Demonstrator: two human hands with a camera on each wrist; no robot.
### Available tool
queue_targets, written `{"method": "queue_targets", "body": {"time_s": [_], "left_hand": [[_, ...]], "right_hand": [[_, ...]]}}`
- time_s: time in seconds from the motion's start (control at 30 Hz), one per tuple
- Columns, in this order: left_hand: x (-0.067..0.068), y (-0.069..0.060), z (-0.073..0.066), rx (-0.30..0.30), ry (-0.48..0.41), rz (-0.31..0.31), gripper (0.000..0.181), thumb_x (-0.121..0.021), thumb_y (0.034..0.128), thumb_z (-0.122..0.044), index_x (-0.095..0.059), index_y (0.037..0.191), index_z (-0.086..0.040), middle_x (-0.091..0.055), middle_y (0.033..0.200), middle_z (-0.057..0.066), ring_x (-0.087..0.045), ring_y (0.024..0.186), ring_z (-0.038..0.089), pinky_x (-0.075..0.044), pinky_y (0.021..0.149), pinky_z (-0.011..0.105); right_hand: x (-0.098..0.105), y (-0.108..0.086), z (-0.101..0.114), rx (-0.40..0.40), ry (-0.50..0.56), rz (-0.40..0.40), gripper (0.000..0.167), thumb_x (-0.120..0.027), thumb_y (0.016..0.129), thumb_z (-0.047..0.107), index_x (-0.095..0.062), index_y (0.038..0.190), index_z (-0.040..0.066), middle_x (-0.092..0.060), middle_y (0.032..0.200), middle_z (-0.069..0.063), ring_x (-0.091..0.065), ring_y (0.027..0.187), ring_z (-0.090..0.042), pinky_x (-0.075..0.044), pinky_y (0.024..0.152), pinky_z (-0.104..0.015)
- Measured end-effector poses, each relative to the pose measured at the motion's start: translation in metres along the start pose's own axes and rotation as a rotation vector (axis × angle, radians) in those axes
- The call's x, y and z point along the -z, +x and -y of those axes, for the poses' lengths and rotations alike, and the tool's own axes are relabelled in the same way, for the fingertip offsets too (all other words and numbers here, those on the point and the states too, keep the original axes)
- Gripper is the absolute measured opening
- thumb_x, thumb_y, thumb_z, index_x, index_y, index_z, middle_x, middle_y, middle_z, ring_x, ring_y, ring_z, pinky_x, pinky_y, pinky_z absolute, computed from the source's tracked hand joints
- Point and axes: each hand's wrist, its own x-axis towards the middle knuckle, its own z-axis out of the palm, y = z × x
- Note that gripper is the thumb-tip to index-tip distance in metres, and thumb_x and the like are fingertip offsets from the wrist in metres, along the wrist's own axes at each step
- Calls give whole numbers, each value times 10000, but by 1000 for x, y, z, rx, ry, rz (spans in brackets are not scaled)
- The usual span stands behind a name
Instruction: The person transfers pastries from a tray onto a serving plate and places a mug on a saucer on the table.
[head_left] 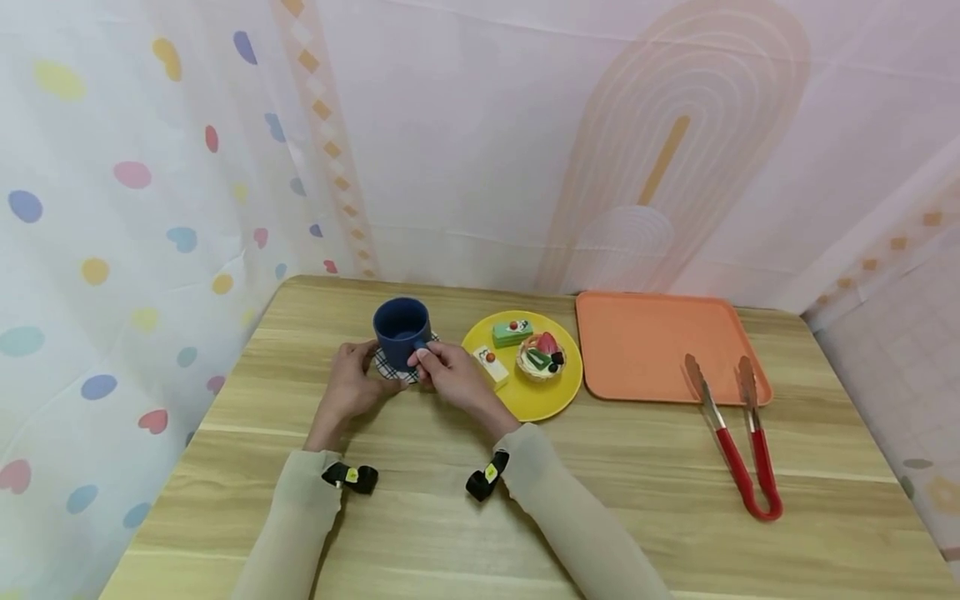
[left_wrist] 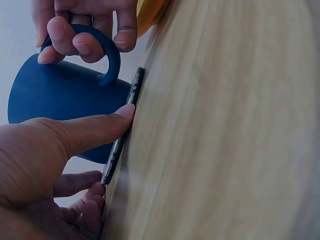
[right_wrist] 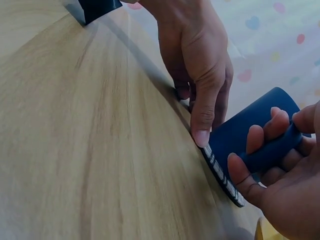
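Observation:
A dark blue mug [head_left: 402, 333] stands upright on a round checked coaster [head_left: 385, 367] near the back left of the table. My right hand [head_left: 459, 379] grips the mug's handle, its fingers curled through the loop in the left wrist view. On the mug's other side, my left hand [head_left: 352, 385] holds the coaster by its rim. Its thumb [left_wrist: 102, 131] presses the near edge, and its other fingertips touch the rim farther round. The right wrist view also has this thumb on the coaster's edge, close to the mug's base.
A yellow plate [head_left: 551, 404] just right of my right hand bears two small cake slices and a fruit tart [head_left: 540, 358]. Farther right lies an orange tray [head_left: 637, 346]. Red-handled tongs [head_left: 733, 458] rest with their tips over its front edge. Patterned cloth hangs behind the table.

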Motion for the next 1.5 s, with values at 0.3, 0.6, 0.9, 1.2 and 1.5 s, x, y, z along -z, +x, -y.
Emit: {"method": "queue_targets", "body": {"time_s": [0.3, 0.6, 0.9, 1.2, 1.5], "left_hand": [[1, 3, 0, -29, 15, 8, 908, -876, 804, -224, -408, 1524, 68, -380, 1348, 276, -383, 1140, 361, -450, 933, 453], [12, 6, 4, -66, 3, 28, 865, -834, 852, -257, -400, 1532, 55, -413, 1396, 313, -421, 1242, 410, -466, 1074, 592], [27, -1, 3, -112, 11, -7, 870, -795, 909, -317, -342, 1560, 40, -502, 1334, 300, -563, 1159, 430, -534, 1020, 557], [47, -14, -7, -220, 95, -22, 990, -778, 906, -440, -228, 1621, -31, -328, 1543, 336, -406, 1371, 540, -482, 1049, 722], [62, -24, -18, -309, 214, -68, 1131, -844, 827, -467, -142, 1659, -161, -201, 1654, 272, -246, 1482, 529, -331, 1096, 821]], "right_hand": [[12, 1, 8, -21, -125, 44, 310, -489, 1101, 277, -717, 1105, 68, -743, 1011, -54, -680, 999, -229, -594, 849, -272], [37, -4, 25, -55, -174, 106, 360, -478, 1100, 329, -659, 1325, 114, -703, 1267, -97, -641, 1175, -314, -564, 1037, -392], [63, -18, 37, 18, -109, 131, 387, -406, 1127, 285, -588, 1386, 63, -670, 1284, -224, -637, 1217, -389, -610, 1021, -442], [83, -38, 50, 54, -207, 97, 395, -458, 1111, 298, -556, 1433, 94, -650, 1351, -187, -652, 1191, -366, -587, 1034, -520], [112, -63, 58, 97, -309, 7, 445, -512, 1084, 386, -548, 1453, 141, -624, 1422, -101, -619, 1279, -282, -557, 1090, -479]]}}
